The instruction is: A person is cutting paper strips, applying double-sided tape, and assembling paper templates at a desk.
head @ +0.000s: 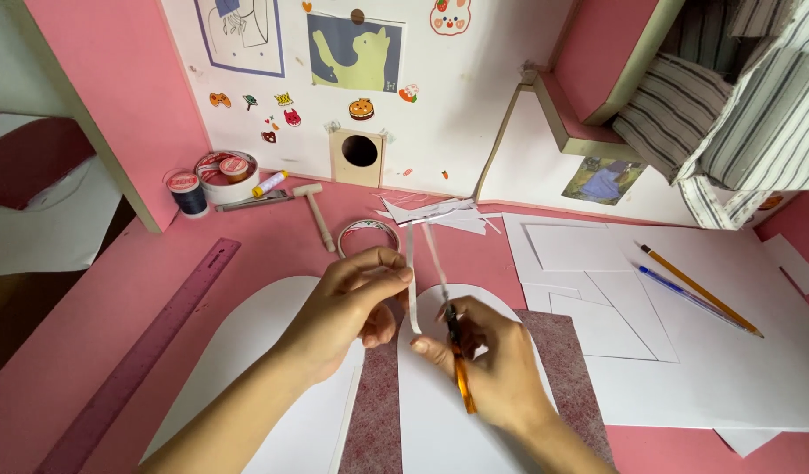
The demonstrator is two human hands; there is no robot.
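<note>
My left hand (356,298) pinches the upper part of a narrow white paper strip (411,281) that hangs down and curls at its lower end. My right hand (492,360) grips a pair of scissors with orange handles (461,382), blades pointing up beside the strip, and its thumb touches the strip's lower end. Both hands hover over two white arch-shaped paper pieces (273,351) lying on a dark red speckled mat (562,351). A thinner sliver of paper (435,254) rises next to the blades.
A purple ruler (150,351) lies at the left. A tape roll (368,235), small wooden mallet (317,215), thread spool (189,193), paper scraps (440,215) sit behind. White sheets (685,351) with a yellow pencil (698,290) and blue pen (685,297) lie right.
</note>
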